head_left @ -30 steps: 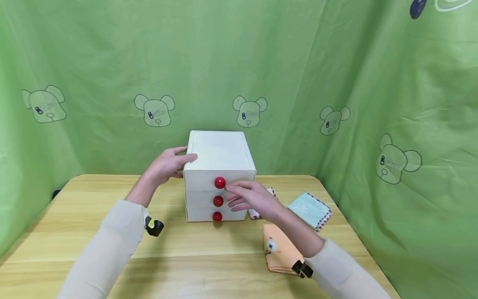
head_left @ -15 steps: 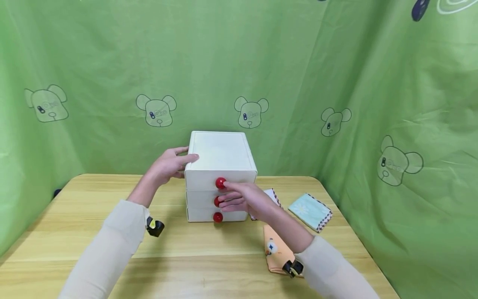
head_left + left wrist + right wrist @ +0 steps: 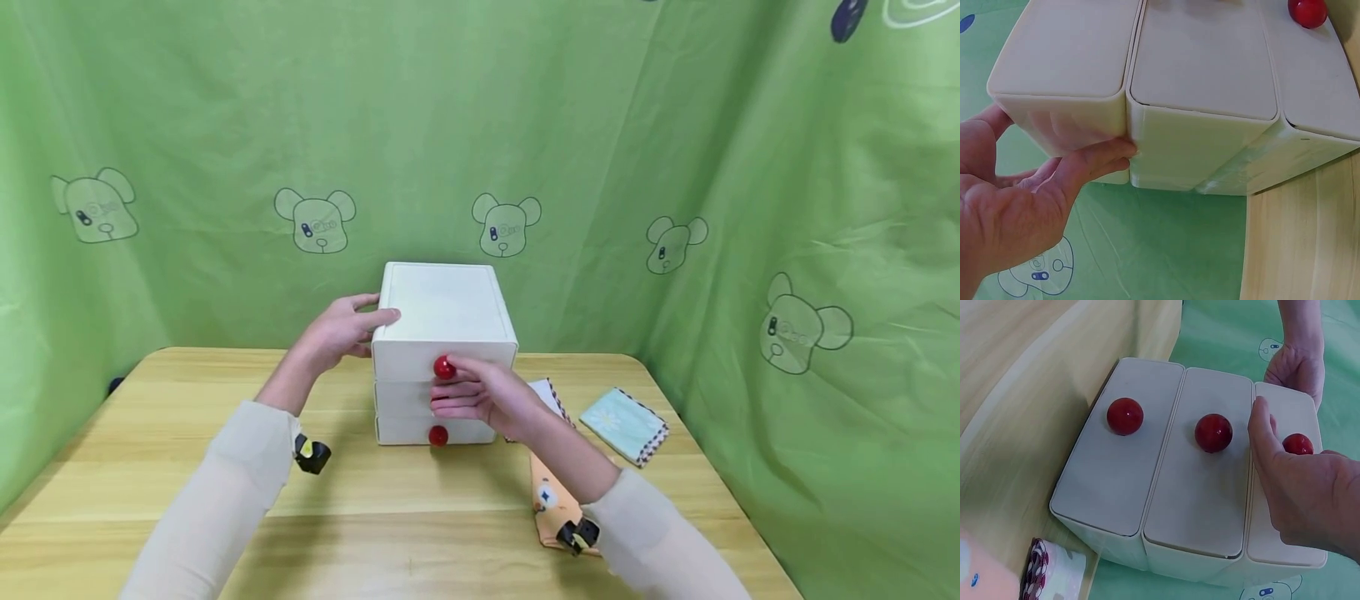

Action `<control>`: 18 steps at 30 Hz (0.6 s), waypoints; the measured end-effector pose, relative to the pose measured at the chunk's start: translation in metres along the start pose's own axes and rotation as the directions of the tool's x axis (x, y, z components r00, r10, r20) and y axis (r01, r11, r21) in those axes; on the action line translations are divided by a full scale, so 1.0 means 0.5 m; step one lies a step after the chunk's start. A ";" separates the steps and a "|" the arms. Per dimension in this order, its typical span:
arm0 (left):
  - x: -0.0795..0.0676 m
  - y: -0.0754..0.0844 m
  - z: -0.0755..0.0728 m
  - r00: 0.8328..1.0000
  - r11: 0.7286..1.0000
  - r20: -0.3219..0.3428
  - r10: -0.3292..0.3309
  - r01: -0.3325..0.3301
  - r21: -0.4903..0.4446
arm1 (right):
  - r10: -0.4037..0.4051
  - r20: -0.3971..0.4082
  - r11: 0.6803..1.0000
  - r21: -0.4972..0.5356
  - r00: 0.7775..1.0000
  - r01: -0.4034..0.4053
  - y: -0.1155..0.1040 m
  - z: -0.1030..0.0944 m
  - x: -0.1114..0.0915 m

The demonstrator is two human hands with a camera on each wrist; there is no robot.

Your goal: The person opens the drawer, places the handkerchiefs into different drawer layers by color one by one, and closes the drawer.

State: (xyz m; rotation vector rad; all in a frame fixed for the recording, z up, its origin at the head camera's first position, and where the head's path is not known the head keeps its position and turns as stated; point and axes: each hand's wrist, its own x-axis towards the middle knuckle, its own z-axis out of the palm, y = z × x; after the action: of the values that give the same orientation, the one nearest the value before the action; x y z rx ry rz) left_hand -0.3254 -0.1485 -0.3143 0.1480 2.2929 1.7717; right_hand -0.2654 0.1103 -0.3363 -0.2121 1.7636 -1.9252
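Note:
A white three-drawer cabinet [image 3: 442, 300] stands on the table, each drawer front bearing a round red knob; all drawers look pushed in. My left hand [image 3: 341, 329] steadies its upper left side, thumb on the top edge, straight fingers [image 3: 1094, 156] along the side wall. At the top drawer, my right hand [image 3: 498, 400] has its thumb against the top knob [image 3: 445, 367] and its fingers just below, pinching it. Those fingers cover most of the middle knob in the head view. In the right wrist view the top knob [image 3: 1298, 444] shows between thumb and fingers.
Right of the cabinet lie a light blue folded cloth [image 3: 626, 425] with a checked edge, an orange folded cloth [image 3: 551, 500] partly under my forearm, and a whitish cloth [image 3: 547, 396] partly hidden by my hand. A green curtain [image 3: 420, 125] hangs behind the wooden table [image 3: 405, 533].
My right hand has moved left from beside the knobs onto the top knob, its fingers now across the middle one. My left hand stays on the cabinet.

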 end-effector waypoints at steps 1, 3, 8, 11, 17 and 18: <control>-0.001 0.001 0.000 1.000 1.000 0.000 -0.001 0.001 0.001 | -0.001 -0.003 1.000 0.008 1.000 0.001 0.000 0.000 0.001; -0.001 0.001 0.000 1.000 1.000 -0.002 -0.005 0.005 -0.001 | -0.002 -0.008 1.000 0.019 1.000 0.002 0.001 0.002 0.002; -0.001 0.001 0.001 1.000 1.000 -0.007 -0.008 0.008 -0.005 | -0.015 -0.021 0.999 0.033 1.000 0.016 -0.001 0.006 0.004; -0.001 0.000 0.001 1.000 1.000 -0.012 -0.005 0.005 -0.006 | -0.026 -0.031 0.999 0.034 0.999 0.027 0.000 0.009 0.006; -0.001 -0.002 0.002 1.000 1.000 -0.020 -0.006 0.006 -0.003 | -0.046 -0.061 0.998 0.034 0.997 0.048 0.005 0.011 0.006; -0.001 -0.002 0.003 1.000 1.000 -0.019 -0.004 0.004 -0.002 | -0.047 -0.065 0.998 0.035 0.997 0.050 0.006 0.011 0.006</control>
State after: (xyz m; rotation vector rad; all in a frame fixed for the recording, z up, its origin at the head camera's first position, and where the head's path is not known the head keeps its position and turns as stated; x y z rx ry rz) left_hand -0.3247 -0.1476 -0.3155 0.1270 2.3028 1.7811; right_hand -0.2647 0.1038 -0.3389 -0.1834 1.7780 -2.0181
